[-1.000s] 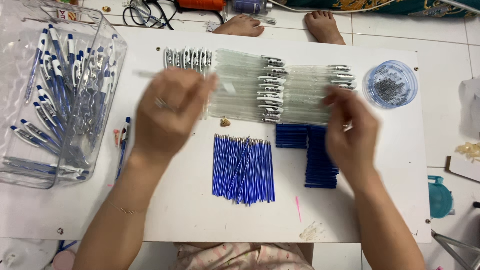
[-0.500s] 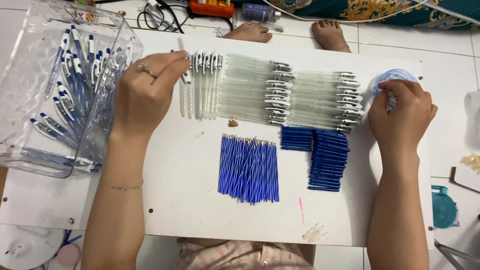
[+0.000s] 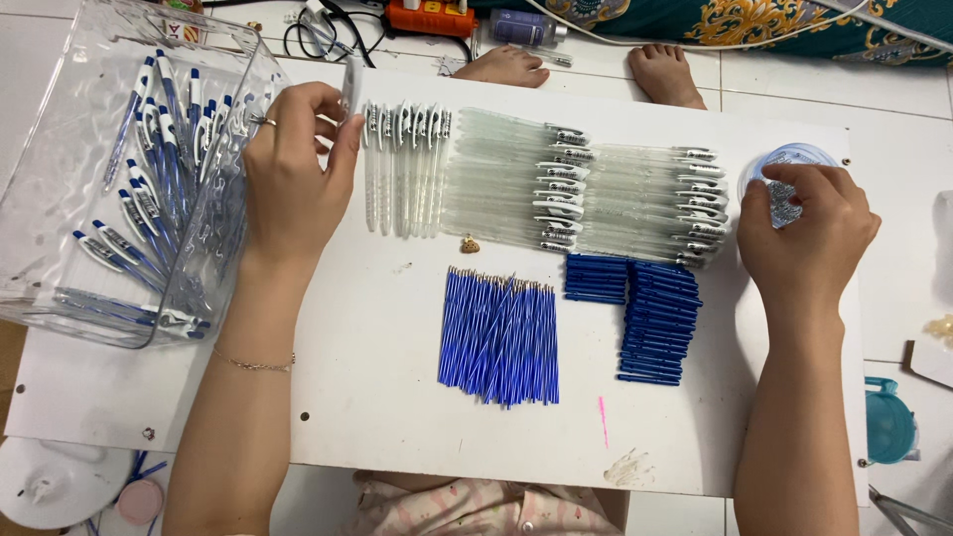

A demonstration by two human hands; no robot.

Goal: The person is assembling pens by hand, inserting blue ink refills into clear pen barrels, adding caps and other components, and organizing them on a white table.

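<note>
Head view, looking straight down. The left hand (image 3: 298, 164) is closed around one clear pen barrel (image 3: 349, 87), pinched between thumb and fingers, with the barrel standing up and away from the person out of the top of the fist; its long axis runs roughly from near to far across the counter (image 3: 377, 397), tipped slightly to the right. Which end is the tip I cannot tell, since the lower part is hidden in the grip.

Just right of that hand lies a short row of clear barrels with white clips (image 3: 405, 169), their long axes also running near to far, clips at the far end. Further right are two wider batches of clear barrels (image 3: 586, 194) lying crosswise, long axes left to right, clips toward the right hand.

The right hand (image 3: 804, 233) is curled with its fingertips dipped into a small round clear tub (image 3: 789, 164) of tiny metal parts; whether it has pinched one I cannot tell.

Between the hands and nearer the person lie a fan of blue refills (image 3: 499, 337), long axes near to far, and stacks of dark blue caps (image 3: 650, 323) lying crosswise.

Left of the left hand, a clear bin (image 3: 60, 199) holds a modest number of finished blue-and-white pens (image 3: 149, 169). Judging by the many loose barrels, refills and caps, most of the assembling looks still to be done.
</note>
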